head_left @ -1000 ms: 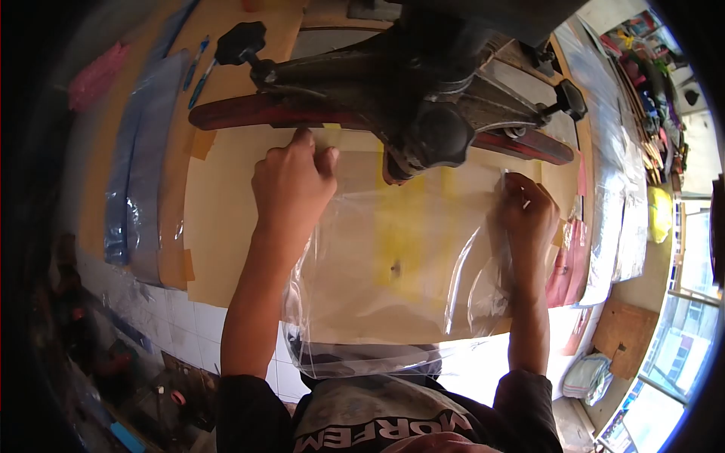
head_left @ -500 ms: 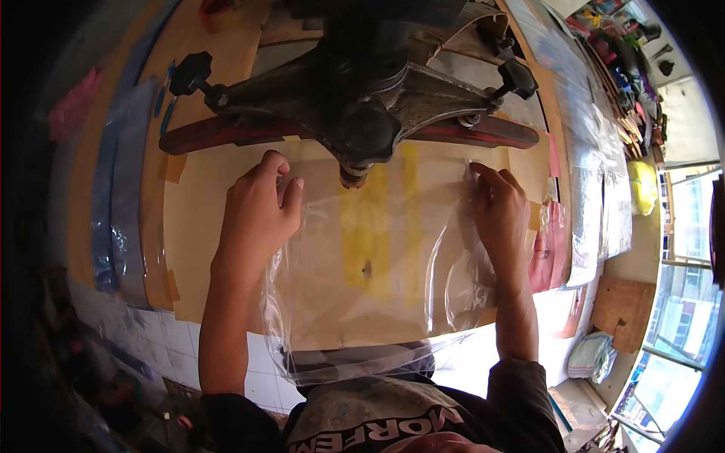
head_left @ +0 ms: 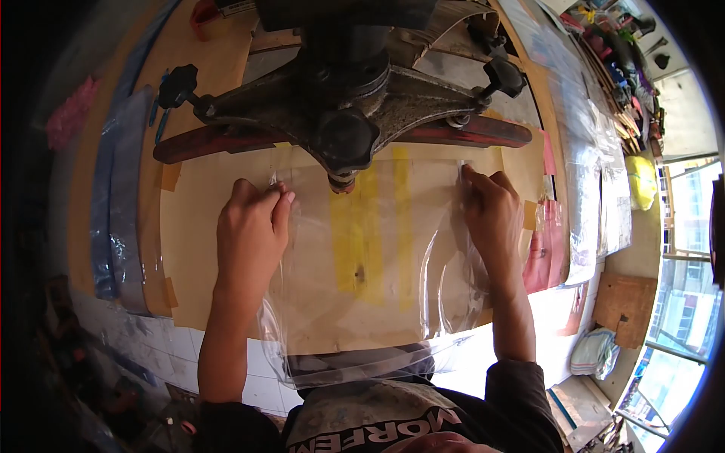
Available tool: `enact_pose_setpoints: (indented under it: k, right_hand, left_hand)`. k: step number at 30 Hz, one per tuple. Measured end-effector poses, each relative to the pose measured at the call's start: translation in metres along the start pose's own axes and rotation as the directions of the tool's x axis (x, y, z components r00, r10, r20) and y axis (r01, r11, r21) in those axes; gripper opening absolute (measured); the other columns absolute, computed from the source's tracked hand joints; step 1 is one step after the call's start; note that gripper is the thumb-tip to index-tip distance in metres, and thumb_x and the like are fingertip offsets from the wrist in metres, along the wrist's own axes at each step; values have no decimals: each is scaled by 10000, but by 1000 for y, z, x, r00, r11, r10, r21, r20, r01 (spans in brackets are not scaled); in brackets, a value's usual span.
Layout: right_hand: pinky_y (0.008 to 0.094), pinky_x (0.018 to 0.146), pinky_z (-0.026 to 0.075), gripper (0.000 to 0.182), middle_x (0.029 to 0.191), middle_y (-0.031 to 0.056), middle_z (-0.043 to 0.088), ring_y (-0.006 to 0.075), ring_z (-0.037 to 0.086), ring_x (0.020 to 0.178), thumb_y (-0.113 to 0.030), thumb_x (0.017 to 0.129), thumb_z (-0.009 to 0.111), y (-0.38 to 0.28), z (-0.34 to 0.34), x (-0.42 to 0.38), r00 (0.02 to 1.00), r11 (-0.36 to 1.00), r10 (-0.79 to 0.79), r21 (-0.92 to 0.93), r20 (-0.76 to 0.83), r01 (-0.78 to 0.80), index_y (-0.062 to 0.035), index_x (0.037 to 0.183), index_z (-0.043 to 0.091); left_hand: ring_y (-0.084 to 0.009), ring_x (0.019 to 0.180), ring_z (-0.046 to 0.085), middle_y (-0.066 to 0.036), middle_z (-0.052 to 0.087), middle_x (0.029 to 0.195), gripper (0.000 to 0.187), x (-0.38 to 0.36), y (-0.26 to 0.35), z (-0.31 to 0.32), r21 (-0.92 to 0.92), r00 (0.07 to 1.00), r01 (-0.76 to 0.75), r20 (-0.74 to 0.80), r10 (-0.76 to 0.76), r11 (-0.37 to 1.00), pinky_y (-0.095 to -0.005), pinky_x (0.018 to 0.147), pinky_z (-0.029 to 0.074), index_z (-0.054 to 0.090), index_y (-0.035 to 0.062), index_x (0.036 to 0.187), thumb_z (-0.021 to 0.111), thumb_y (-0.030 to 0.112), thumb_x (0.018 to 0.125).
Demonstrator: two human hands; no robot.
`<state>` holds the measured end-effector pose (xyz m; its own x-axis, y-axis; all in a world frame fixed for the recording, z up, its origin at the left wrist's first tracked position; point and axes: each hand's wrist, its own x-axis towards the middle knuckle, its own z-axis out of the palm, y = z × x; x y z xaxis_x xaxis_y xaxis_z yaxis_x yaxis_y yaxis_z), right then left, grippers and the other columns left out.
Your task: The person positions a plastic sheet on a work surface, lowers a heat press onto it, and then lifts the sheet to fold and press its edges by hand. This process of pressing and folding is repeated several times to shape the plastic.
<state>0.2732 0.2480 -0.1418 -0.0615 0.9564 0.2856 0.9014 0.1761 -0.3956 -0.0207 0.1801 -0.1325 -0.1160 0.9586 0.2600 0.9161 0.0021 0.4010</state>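
Observation:
A clear plastic sheet (head_left: 377,325) lies over the brown board and hangs past its near edge toward my shirt. My left hand (head_left: 257,219) pinches the sheet's far left corner between thumb and fingers. At the far right corner, my right hand (head_left: 491,200) is closed on the same sheet. Just beyond both hands stands a dark metal press frame (head_left: 343,98) with black knobs, and a long red-edged bar (head_left: 219,140) runs beneath it. Yellow tape strips (head_left: 362,241) show through the plastic between my hands.
The brown board (head_left: 196,249) carries orange tape at its sides. Folded clear plastic (head_left: 124,219) lies at the left, with blue pens (head_left: 160,113) near it. Pink material (head_left: 545,253) and more plastic (head_left: 585,196) are at the right. A yellow bag (head_left: 642,183) sits farther right.
My left hand has closed down onto the sheet's corner, its fingers now pinched together. The sheet's far edge lies straighter between my hands. The view has shifted slightly.

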Motion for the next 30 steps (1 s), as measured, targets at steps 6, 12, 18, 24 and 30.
enact_pose_setpoints:
  k: [6, 12, 18, 24, 30]
  right_hand:
    - [414, 610, 469, 196, 770, 128, 628, 325, 614, 661, -131, 807, 612, 3, 0, 0, 998, 991, 23, 132, -52, -15, -108, 977, 706]
    - [398, 609, 471, 224, 677, 113, 653, 301, 635, 648, -264, 798, 663, 2, -1, 11, 963, 955, 262, 163, -63, -249, -65, 892, 702]
    - [374, 647, 492, 309, 734, 121, 686, 297, 660, 706, -362, 789, 656, 4, -7, 13, 939, 920, 340, 193, 45, -342, -69, 860, 726]
    - [389, 669, 494, 302, 769, 127, 688, 317, 657, 737, -352, 799, 615, 7, -5, 12, 931, 912, 360, 188, 61, -365, -86, 891, 725]
    - [395, 675, 495, 296, 783, 127, 689, 317, 657, 743, -346, 797, 607, 6, -4, 11, 934, 913, 351, 199, 62, -356, -90, 888, 725]
  left_hand:
    - [-308, 620, 586, -144, 513, 770, 166, 0, -1, 2, -20, 999, -27, -27, 26, 999, -401, 577, 478, 668, 7, 824, 631, 166, 859]
    - [-308, 633, 585, -139, 516, 778, 158, -2, -5, 6, -16, 997, -54, -62, 53, 998, -400, 584, 476, 668, 12, 821, 635, 162, 854]
    - [-300, 646, 585, -131, 517, 782, 142, -4, -5, 8, -79, 998, -18, -57, 14, 997, -394, 585, 472, 672, 11, 826, 641, 148, 844]
    - [-292, 644, 582, -132, 518, 777, 130, -4, -6, 10, -86, 996, -38, -89, 31, 996, -390, 584, 469, 681, 11, 846, 645, 136, 840]
    - [-288, 651, 588, -132, 520, 781, 130, -4, -5, 9, -92, 996, -22, -84, 14, 995, -387, 589, 470, 683, 8, 849, 645, 131, 840]
